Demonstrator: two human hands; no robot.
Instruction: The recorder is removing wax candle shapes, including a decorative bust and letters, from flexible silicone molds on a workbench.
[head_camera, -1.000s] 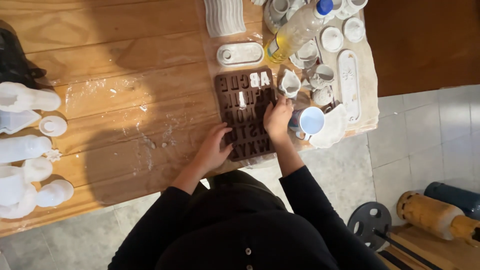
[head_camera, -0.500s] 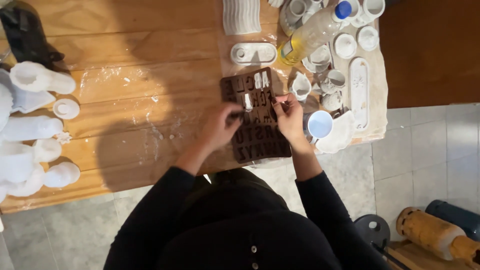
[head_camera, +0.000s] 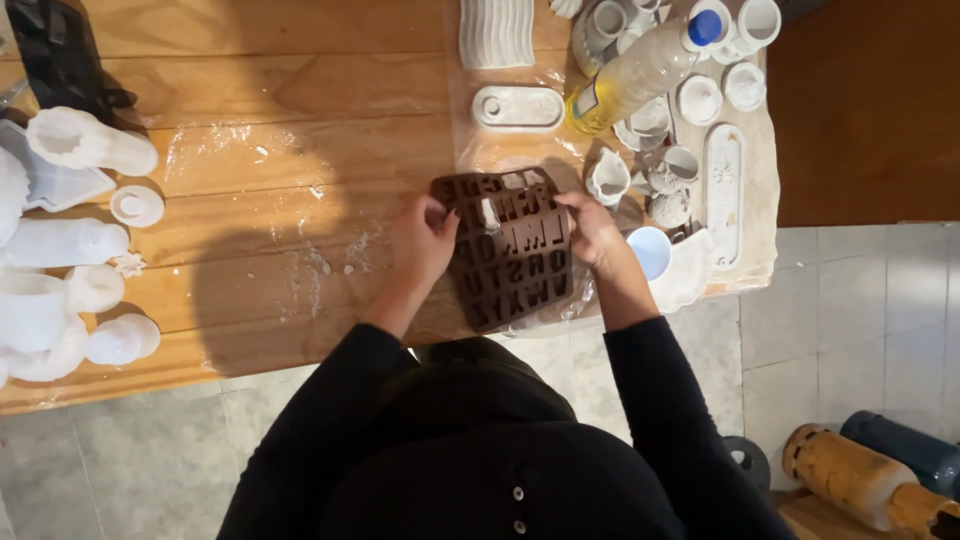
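A brown silicone letter mould (head_camera: 510, 250) lies on the wooden table (head_camera: 250, 120) near its front edge, a few cavities at its far end filled with white material. My left hand (head_camera: 422, 240) grips the mould's left edge near the far corner. My right hand (head_camera: 592, 225) grips its right edge at the far end. Both sleeves are black.
White moulds and cast pieces (head_camera: 60, 240) crowd the table's left side. A plastic bottle with a blue cap (head_camera: 640, 70), small white cups, an oval tray (head_camera: 517, 107) and a long white mould (head_camera: 724, 190) sit at the right. White powder dusts the wood. Tiled floor lies below.
Both hands have slid from the mould's middle up to its far end, now gripping the two edges. The view has shifted slightly.
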